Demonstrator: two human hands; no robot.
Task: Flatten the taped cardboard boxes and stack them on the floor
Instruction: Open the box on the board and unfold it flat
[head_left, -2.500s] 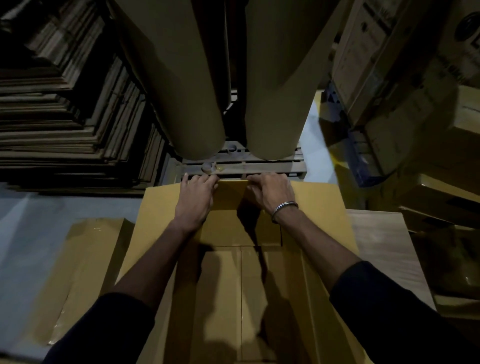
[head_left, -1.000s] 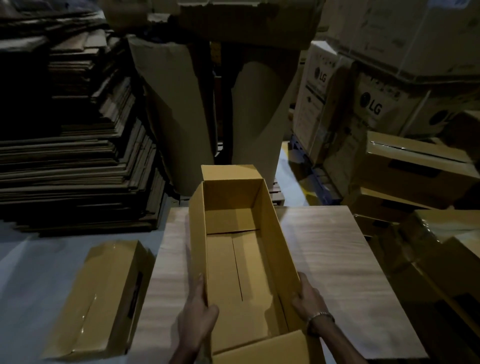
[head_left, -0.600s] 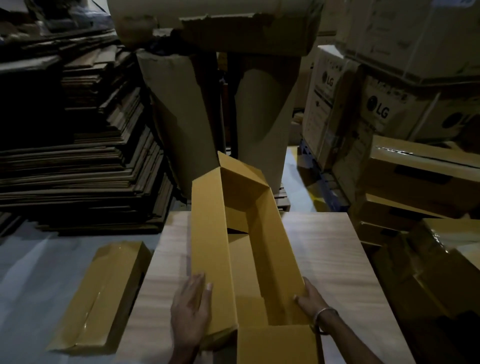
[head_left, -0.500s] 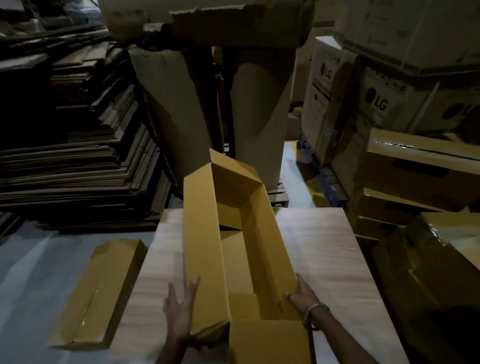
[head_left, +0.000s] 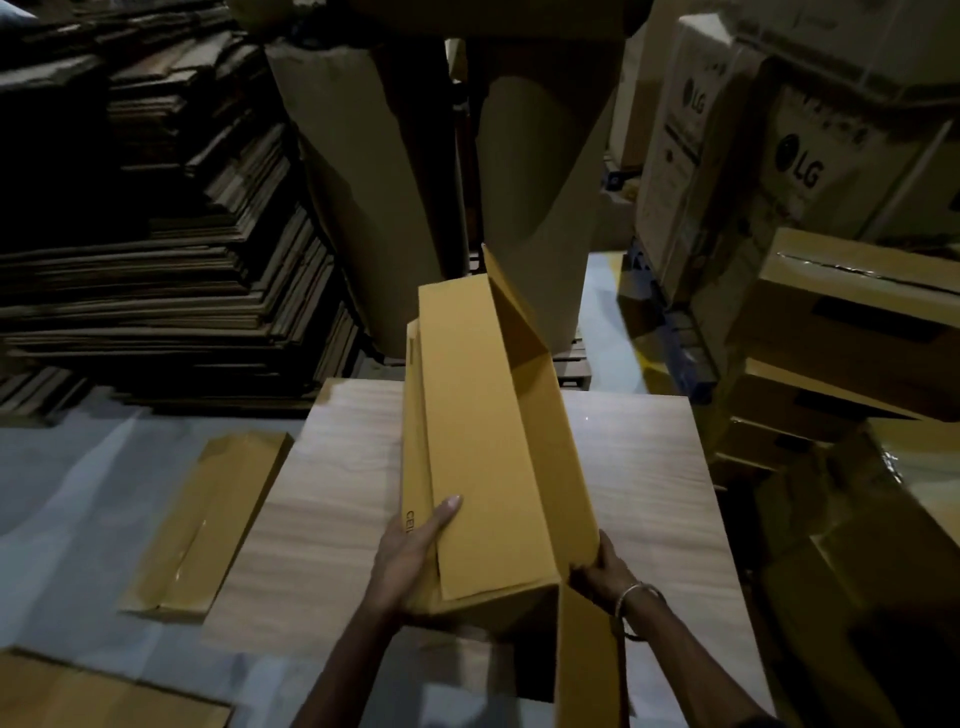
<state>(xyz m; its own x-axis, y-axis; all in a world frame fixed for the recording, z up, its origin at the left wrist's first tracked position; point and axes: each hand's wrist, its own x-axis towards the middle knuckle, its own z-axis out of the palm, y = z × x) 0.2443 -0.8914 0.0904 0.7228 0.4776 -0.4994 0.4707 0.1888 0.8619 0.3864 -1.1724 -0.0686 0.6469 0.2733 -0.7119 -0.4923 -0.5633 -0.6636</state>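
Mid-collapse on the counter (head_left: 639, 467): box (head_left: 493, 441) held between both hands, left hand (head_left: 415, 558) gripping the near left corner, right hand (head_left: 597, 569) pinching the near right edge. Next, likely: press the sides fully flat, then lower onto the flattened box (head_left: 208, 519) on the floor left of the left hand

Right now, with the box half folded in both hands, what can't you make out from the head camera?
- Yellow box: its underside and any tape seam, hidden by its own panels.
- Left hand: fingers under the box, out of sight; only the thumb shows on top.
- Side print by the left grip: cut off after a few letters.
- Flattened box on the floor: whether more lie beneath, too dark.
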